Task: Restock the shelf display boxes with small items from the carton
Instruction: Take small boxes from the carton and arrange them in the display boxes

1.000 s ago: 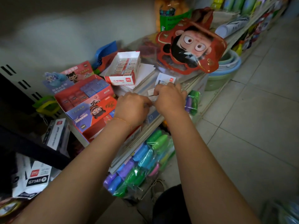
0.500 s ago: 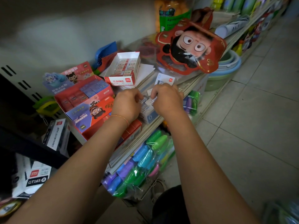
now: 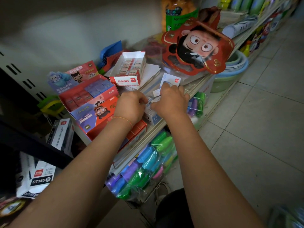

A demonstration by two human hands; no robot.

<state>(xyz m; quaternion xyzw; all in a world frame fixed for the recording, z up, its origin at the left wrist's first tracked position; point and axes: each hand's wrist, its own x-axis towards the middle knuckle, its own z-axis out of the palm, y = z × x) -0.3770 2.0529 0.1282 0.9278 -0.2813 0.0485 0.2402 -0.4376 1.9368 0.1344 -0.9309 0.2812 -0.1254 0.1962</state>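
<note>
Two hands meet over a small white-blue box (image 3: 153, 116) at the shelf (image 3: 166, 127) edge: left hand (image 3: 131, 106) w/ fingers curled in, right hand (image 3: 171, 101) curled too, both seem to pinch small white packs (image 3: 155, 94) between them, but the fingertips are hidden behind the knuckles, so exactly what each grip has hold of I can't tell for sure. Nearest risk: the box sits right at the shelf lip, so a push from either wrist could prob tip it off onto the bagged plastic items (image 3: 148, 163) hanging below or the floor. The packs are small and slick-looking, so one could slip out of the pinch and drop down the same way. Left forearm passes close over the red-blue display box (image 3: 92, 102); a drag back could knock its front flap. Farther back, the open white eraser box (image 3: 130, 68) rests on loose paper, tilted, so could slide if bumped. The carton itself: can't tell which it is, maybe out of frame. Box labels too blurred to read. Behind, the cartoon face pack (image 3: 197, 48) covers whatever is under it; the far shelf is smeared by lens and dim light.
</note>
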